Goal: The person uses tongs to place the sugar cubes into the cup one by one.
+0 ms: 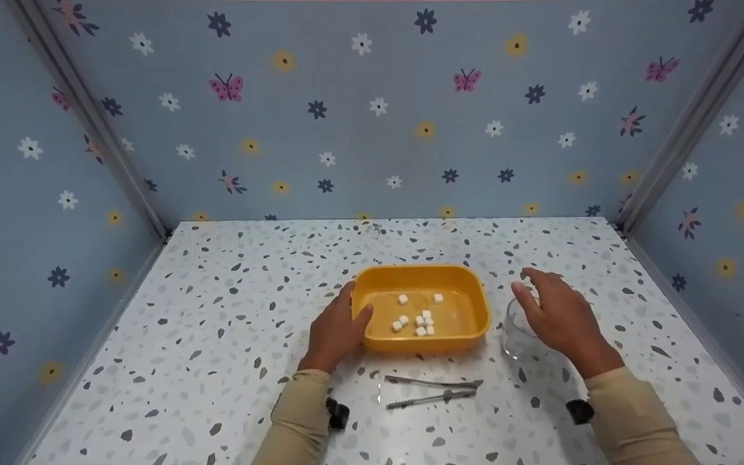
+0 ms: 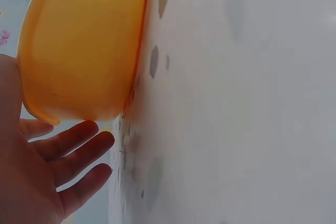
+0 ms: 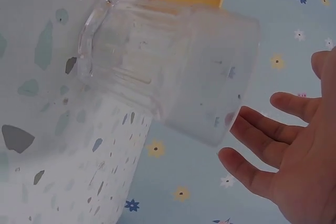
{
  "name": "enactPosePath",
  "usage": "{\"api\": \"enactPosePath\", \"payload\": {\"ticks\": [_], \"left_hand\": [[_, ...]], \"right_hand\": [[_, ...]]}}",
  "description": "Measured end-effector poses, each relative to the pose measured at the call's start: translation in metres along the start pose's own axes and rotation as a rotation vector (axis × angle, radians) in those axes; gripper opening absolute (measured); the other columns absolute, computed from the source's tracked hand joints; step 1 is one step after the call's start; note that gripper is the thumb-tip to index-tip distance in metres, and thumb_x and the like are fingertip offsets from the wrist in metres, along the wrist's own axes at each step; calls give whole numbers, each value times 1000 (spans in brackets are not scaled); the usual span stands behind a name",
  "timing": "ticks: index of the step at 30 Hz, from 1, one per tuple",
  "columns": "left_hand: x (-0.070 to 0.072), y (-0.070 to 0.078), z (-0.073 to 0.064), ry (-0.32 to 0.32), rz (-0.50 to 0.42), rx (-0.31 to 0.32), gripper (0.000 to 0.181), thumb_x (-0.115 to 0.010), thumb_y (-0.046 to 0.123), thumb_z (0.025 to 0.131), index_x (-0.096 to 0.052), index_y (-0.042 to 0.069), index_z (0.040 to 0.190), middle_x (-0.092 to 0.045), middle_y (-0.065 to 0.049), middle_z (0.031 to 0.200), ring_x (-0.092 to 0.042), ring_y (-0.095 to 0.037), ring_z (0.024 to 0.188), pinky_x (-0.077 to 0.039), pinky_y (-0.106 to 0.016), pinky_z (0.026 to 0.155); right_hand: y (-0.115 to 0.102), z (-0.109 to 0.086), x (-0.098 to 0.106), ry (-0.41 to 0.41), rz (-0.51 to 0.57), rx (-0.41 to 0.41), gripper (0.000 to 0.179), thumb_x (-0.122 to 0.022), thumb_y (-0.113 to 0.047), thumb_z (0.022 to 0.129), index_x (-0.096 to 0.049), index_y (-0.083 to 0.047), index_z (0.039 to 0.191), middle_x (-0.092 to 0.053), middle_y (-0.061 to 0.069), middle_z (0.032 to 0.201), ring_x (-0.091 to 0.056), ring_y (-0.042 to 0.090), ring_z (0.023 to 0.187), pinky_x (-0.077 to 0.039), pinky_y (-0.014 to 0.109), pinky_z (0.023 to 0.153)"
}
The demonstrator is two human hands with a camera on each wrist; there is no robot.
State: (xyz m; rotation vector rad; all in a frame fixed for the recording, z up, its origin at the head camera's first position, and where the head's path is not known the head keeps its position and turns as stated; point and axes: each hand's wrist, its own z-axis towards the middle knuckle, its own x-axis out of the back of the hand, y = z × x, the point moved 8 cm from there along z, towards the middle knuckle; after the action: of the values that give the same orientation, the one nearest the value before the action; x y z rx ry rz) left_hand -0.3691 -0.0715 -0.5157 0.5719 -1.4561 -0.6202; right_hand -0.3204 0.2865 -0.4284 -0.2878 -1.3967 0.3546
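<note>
A yellow plastic tray (image 1: 422, 345) stands on the speckled table with several small white cubes (image 1: 425, 321) in it. At its left end is my left hand (image 1: 336, 330), the thumb over the rim and the other fingers along the outside. In the left wrist view those fingers (image 2: 79, 161) are spread and fairly straight beside the tray's wall (image 2: 84, 45). A clear glass (image 1: 515, 332) stands upright to the right of the tray. My right hand (image 1: 566, 320) is held over and beside it, partly hiding it. From the right wrist view, the fingers lie loosely spread near the rim of the glass (image 3: 173, 66), not wrapped around it.
Metal tweezers (image 1: 433, 382) lie in front of the tray, their arms spread towards the left. Flower-patterned walls (image 1: 372, 129) enclose the table (image 1: 249, 290) at the back and on both sides.
</note>
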Motion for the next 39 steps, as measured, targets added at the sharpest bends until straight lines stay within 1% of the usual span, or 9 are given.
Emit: {"api": "enactPosePath", "payload": {"ticks": [6, 13, 17, 20, 23, 26, 30, 34, 39], "left_hand": [[-1, -3, -1, 8, -69, 26, 67, -57, 41, 98, -34, 18, 157, -54, -8, 144, -56, -25, 121, -43, -48, 101], [-2, -7, -4, 5, -151, 62, 68, -57, 39, 99, -31, 19, 159, -51, -7, 148, -53, -24, 125, -41, -47, 105], [-4, -13, -7, 10, -213, 95, 66, -57, 38, 100, -32, 23, 159, -54, -7, 143, -55, -25, 123, -42, -48, 103], [-6, -16, -7, 11, -241, 109, 65, -57, 38, 100, -33, 26, 158, -56, -6, 139, -57, -24, 119, -43, -47, 101], [-7, -13, -5, 11, -249, 93, 65, -58, 38, 99, -33, 25, 158, -57, -6, 138, -58, -23, 118, -44, -46, 100], [-6, -10, -1, 12, -254, 77, 65, -58, 38, 99, -33, 26, 158, -58, -6, 138, -59, -22, 116, -46, -45, 99], [-6, -9, 1, 9, -256, 65, 64, -57, 38, 99, -33, 27, 158, -58, -5, 137, -59, -21, 116, -47, -43, 98], [-7, -12, 2, 14, -270, 53, 63, -57, 37, 100, -34, 26, 158, -59, -6, 135, -60, -21, 113, -50, -41, 95], [-11, -18, 0, 31, -293, 40, 62, -58, 34, 99, -36, 25, 157, -60, -5, 129, -60, -20, 107, -51, -39, 90]], "right_hand": [[-7, -4, -1, 24, 31, 21, 77, -30, -63, 102, -43, -4, 149, -52, 22, 140, -51, 41, 125, -38, 63, 103], [-17, -7, -1, 35, 35, 51, 75, -33, -62, 102, -44, -5, 149, -54, 21, 139, -52, 40, 125, -35, 65, 104], [-23, -10, -3, 52, 41, 89, 73, -35, -60, 102, -46, -5, 148, -55, 20, 137, -54, 39, 122, -40, 63, 101], [-28, -14, -3, 62, 47, 113, 72, -37, -59, 102, -45, -5, 149, -56, 20, 136, -55, 38, 121, -43, 61, 99], [-35, -18, -1, 80, 43, 139, 68, -41, -56, 103, -47, -5, 148, -57, 19, 134, -57, 37, 119, -45, 60, 97], [-45, -22, 0, 96, 45, 172, 56, -50, -45, 103, -52, -5, 143, -59, 17, 132, -59, 35, 115, -48, 58, 94], [-57, -27, -2, 108, 57, 213, 41, -61, -32, 100, -61, -6, 132, -62, 12, 126, -62, 31, 109, -51, 54, 90], [-65, -32, -6, 110, 52, 242, 34, -64, -30, 99, -66, -8, 125, -66, 8, 120, -64, 27, 103, -53, 50, 86], [-72, -40, -13, 100, 62, 260, 29, -66, -29, 98, -69, -11, 120, -67, 4, 113, -64, 23, 99, -54, 46, 82]]}}
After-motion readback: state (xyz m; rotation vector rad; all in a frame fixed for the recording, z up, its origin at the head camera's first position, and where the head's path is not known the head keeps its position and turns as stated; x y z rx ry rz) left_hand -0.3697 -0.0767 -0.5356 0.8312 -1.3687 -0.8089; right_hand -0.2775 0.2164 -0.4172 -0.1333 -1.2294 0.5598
